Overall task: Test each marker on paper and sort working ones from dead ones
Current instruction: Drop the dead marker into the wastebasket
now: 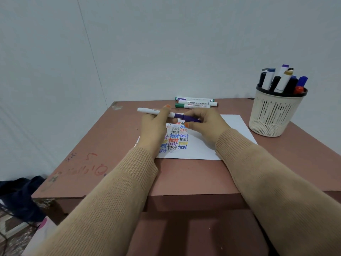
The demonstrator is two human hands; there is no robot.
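Here, both hands are raised just above the paper (234, 126) and share one marker (153, 111) held roughly level between them. The left hand (156, 128) curls round the white barrel, one finger laid over the top of it and the blunt white end sticking out to the left. The right hand (206, 124) pinches the purple cap (181, 116) at the other end between thumb and fingers (whether the cap is fully seated or partly off cannot be told, since the fingers cover the join). The paper lies flat on the brown table (184, 176), and its left half is filled with rows of the word "test" (177, 139) in black, blue, red, yellow and grey, partly hidden under the left hand; its right half is blank. Beyond the paper, at the table's far edge, three markers (195, 104) lie side by side, touching one another, with purple and green ends. At the far right of the table, well apart from those three, a cream slotted pen holder (273, 115) stands upright, crowded with more markers (282, 80) that have black, blue, purple, gold and red caps. Red and dark scribbles (92, 167) mark the table's near left corner. Both arms are in tan knitted sleeves (118, 191).
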